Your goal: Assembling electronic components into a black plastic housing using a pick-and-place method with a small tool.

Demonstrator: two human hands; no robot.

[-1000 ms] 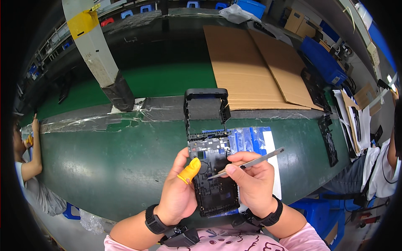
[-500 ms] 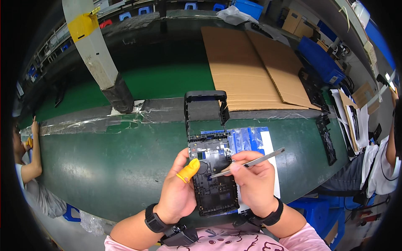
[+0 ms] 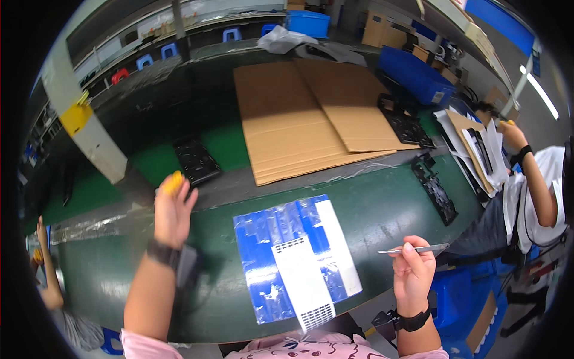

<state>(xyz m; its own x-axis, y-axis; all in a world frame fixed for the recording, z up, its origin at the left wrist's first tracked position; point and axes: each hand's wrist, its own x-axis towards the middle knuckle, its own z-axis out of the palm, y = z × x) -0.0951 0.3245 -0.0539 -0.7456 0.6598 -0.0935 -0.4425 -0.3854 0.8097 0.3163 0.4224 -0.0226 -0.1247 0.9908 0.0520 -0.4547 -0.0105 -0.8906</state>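
Observation:
My left hand reaches forward over the table with its fingers apart and a yellow finger cot on the thumb. Just beyond it lies a black plastic housing; no grip on it shows. Off to the right, my right hand pinches a pair of metal tweezers, their tips pointing left. Between my hands, a blue-and-clear plastic sheet rests near the table's front edge. On top of it is a white strip with rows of small black rectangles at both ends.
Brown cardboard sheets cover the back middle of the green table. Black plastic frames lie at the right, by stacked papers. A pillar rises at the left. Other people sit at both sides.
My left hand has let go of the black housing, which now lies farther off at the left. My right hand has moved right with the tweezers. The white strip is uncovered.

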